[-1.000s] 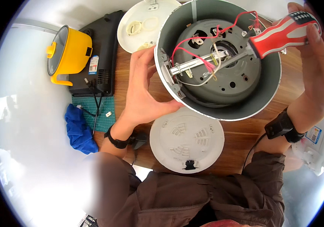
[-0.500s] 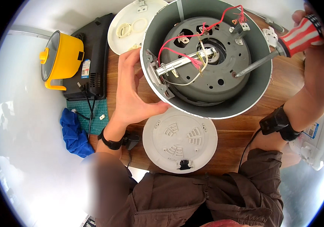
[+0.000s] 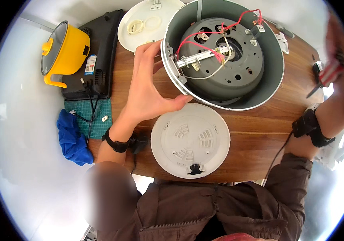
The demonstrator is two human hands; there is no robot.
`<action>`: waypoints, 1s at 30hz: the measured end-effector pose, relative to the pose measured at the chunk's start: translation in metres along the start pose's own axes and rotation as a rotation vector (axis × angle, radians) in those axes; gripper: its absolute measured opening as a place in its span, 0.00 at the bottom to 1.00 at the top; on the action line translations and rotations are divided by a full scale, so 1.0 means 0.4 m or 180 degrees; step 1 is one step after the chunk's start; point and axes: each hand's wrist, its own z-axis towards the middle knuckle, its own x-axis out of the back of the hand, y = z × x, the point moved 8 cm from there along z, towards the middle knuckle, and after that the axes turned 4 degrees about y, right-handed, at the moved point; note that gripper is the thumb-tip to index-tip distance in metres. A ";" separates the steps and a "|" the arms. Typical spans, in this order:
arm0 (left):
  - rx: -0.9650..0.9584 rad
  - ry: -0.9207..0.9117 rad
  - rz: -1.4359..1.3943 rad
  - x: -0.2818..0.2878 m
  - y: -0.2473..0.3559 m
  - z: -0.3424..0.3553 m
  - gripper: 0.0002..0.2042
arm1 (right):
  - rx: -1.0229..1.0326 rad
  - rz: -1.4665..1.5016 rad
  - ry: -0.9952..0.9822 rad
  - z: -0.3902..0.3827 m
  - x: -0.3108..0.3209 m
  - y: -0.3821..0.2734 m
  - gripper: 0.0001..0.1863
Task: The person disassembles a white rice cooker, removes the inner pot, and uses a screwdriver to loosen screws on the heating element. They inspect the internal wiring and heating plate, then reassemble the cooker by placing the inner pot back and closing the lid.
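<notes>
A wood-grain table (image 3: pixel 252 140) spans the middle of the view, and above its far part the grey metal housing (image 3: pixel 269 74) is tilted so that its open end faces up toward the wearer. A black flat appliance (image 3: pixel 101 52) lies at the far left, with a yellow pot (image 3: pixel 70 50) over it. A white round plate (image 3: pixel 190 140) rests on the near part of the table, just below the housing. The left hand (image 3: pixel 145 92) grips the housing's left side, thumb along the lower rim. The right hand (image 3: pixel 338 44) is a blur at the right edge, by a red-handled screwdriver (image 3: pixel 329 75); whether it is closed on the tool I cannot tell. Inside the housing run a narrow metal bar (image 3: pixel 198 59) and, thinnest, frayed red wires (image 3: pixel 220 57).
</notes>
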 end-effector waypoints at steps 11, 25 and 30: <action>-0.0244 0.0166 0.0373 0.003 0.025 -0.004 0.53 | 0.3737 -0.0541 -0.1355 -0.307 -0.279 -0.194 0.15; -0.0354 0.0147 0.0273 -0.001 0.033 0.001 0.54 | 0.3517 -0.0808 -0.1435 -0.296 -0.322 -0.192 0.03; -0.0371 0.0136 0.0246 -0.005 0.032 0.004 0.54 | 0.3351 -0.0851 -0.1383 -0.299 -0.317 -0.179 0.05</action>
